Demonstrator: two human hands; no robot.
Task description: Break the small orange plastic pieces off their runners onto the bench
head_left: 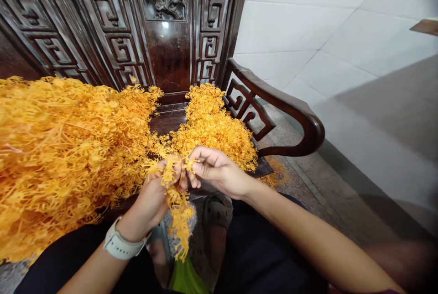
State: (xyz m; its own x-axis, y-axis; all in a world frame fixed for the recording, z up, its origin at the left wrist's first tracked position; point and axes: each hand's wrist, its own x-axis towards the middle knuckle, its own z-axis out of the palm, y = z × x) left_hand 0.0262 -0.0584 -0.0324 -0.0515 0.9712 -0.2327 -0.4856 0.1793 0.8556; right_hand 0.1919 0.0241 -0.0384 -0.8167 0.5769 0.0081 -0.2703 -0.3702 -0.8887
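Observation:
My left hand (154, 196), with a pale watch band on its wrist, is closed around a strand of yellow-orange plastic flower pieces (180, 218). The strand's lower part dangles between my knees. Close beside it, my right hand (224, 174) pinches a small yellow flower piece (189, 164) between thumb and forefinger. The fingertips of both hands nearly meet, and whether the pinched piece is joined to the strand I cannot tell. A large heap of tangled yellow-orange flower pieces (75, 143) lies to the left. Just beyond my right hand is a smaller heap of flower pieces (219, 134).
Both heaps rest on a dark carved wooden bench (167, 120) with a latticed back. Its curved armrest (297, 120) juts out at the right. A pale tiled wall (290, 24) stands behind. Yellow bits (278, 173) lie on the floor, and something green (188, 278) sits below the strand.

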